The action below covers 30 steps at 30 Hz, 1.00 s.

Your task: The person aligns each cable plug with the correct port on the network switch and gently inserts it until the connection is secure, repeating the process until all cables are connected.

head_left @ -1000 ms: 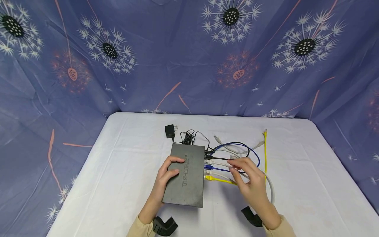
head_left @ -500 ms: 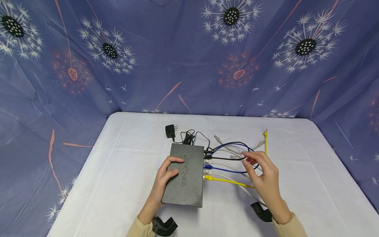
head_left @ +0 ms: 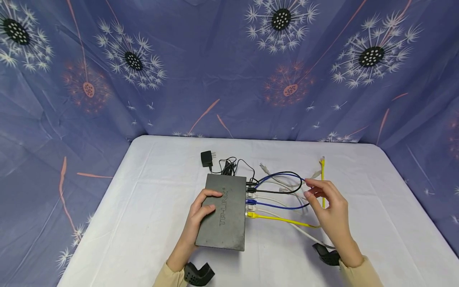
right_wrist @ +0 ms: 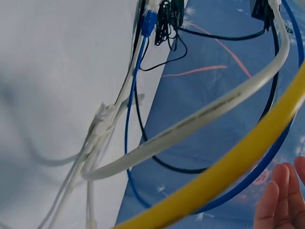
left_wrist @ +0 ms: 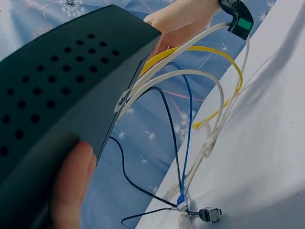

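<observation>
A black TP-LINK network switch (head_left: 226, 215) is gripped at its left side by my left hand (head_left: 195, 217), thumb and index finger on top. In the left wrist view its vented underside (left_wrist: 52, 78) is raised above the table. Along its right side, black, blue (head_left: 274, 206), grey-white and yellow (head_left: 283, 219) network cables are plugged in. My right hand (head_left: 331, 209) hovers by the cable loops, thumb and index finger bent towards each other with a gap between. The blue cable passes close to those fingertips; contact cannot be made out. In the right wrist view the fingers (right_wrist: 283, 200) look loose.
Behind the switch, a black power adapter (head_left: 206, 158) lies with its bundled cord (head_left: 228, 166). Loose cable ends, including a yellow one (head_left: 322, 163), rest on the white table (head_left: 157, 191) at the right. A patterned blue curtain (head_left: 208, 79) hangs behind.
My right hand has moved right, away from the switch, along the cables, from near the black cable to the bend of the blue one. My left hand and the switch have barely shifted.
</observation>
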Available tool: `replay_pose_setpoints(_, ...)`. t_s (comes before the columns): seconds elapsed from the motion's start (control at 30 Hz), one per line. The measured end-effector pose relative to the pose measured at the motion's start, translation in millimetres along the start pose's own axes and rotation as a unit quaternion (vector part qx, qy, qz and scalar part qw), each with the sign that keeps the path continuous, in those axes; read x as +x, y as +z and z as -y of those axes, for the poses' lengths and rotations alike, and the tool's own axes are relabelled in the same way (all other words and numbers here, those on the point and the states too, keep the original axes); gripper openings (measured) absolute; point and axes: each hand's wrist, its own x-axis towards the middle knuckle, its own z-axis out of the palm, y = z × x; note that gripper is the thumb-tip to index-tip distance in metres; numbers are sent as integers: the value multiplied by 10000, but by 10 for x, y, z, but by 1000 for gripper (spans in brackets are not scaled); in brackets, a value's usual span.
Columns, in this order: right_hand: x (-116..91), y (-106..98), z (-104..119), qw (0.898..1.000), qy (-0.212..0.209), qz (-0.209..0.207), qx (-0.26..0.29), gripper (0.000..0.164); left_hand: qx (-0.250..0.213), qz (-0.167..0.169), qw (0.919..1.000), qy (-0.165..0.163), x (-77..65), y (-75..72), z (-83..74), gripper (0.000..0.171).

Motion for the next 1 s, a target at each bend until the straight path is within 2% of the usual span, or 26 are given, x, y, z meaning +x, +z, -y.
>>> replay_pose_setpoints(0.2, -44, -73, -160, 9987, 492, 107, 33, 40, 5, -46, 10000, 0, -4, -7, 5, 31)
replay_pose_setpoints(0.43, -54, -124, -243, 9980, 620, 75, 19, 42, 28, -33, 10000, 7, -8, -12, 7, 31)
replay_pose_setpoints(0.57, -5, -145, -177, 9959, 902, 72, 83, 42, 22, -14, 10000, -2, -7, -12, 5, 31)
replay_pose_setpoints(0.7, 36, -172, -117, 9919, 1237, 256, -98, 43, 8, -18, 10000, -25, -11, -10, 2, 31)
replay_pose_setpoints(1.0, -95, -231, -512, 9870, 1413, 677, -362, 50, -8, -8, 10000, -42, -17, -9, -1, 31)
